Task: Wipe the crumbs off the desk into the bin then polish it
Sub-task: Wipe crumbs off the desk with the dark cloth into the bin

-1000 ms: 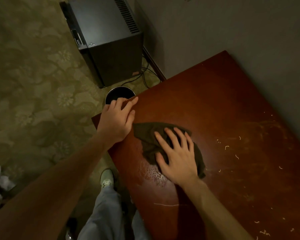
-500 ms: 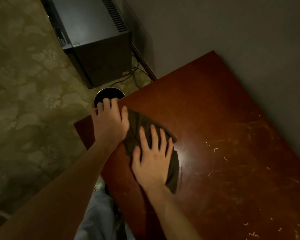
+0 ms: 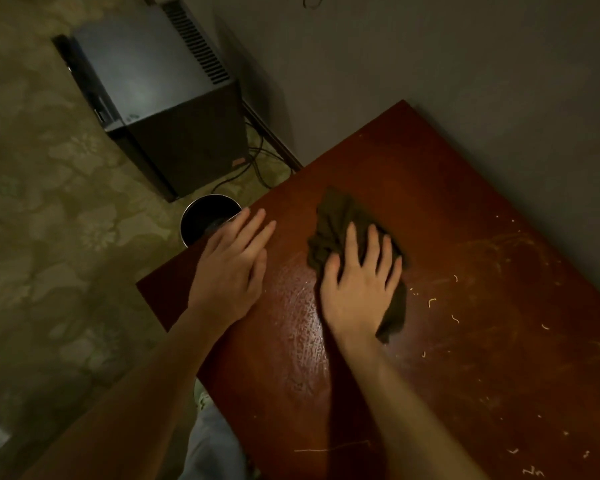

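Right hand presses flat, fingers spread, on the dark cloth. Left hand rests straight-fingered at the desk's left edge, beside the bin. This looks like the sweeping step: next, reach right past the crumbs and drag them binward. Half a second ago the cloth touched the left hand; now it sits farther right.

Cloth lies on the desk under the right hand, crumbs to its right. The bin stands left of the desk, mini fridge behind it.
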`<act>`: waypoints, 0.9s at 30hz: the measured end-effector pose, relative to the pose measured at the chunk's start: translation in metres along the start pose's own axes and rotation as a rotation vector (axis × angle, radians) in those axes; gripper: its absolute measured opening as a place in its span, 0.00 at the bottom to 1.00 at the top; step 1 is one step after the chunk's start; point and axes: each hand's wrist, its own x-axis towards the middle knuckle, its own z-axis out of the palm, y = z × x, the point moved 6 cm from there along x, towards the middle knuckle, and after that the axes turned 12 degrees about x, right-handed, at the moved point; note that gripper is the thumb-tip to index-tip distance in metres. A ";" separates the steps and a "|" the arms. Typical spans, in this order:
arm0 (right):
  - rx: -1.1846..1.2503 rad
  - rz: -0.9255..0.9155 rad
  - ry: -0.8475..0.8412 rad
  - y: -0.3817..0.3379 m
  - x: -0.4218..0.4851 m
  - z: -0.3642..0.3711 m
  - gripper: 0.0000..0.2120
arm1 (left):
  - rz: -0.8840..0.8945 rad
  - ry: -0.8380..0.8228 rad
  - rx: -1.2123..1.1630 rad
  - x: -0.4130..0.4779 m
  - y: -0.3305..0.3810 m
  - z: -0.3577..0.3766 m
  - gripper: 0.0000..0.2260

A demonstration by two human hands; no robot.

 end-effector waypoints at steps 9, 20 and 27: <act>0.013 -0.290 -0.143 -0.052 0.066 0.022 0.27 | -0.025 0.030 0.081 0.009 0.006 0.004 0.24; 0.011 -0.081 -0.017 -0.007 0.010 -0.002 0.27 | 0.111 0.016 0.018 0.073 0.059 0.011 0.25; 0.023 -0.197 -0.068 0.008 0.133 0.001 0.27 | 0.132 0.142 -0.105 0.067 0.054 0.014 0.22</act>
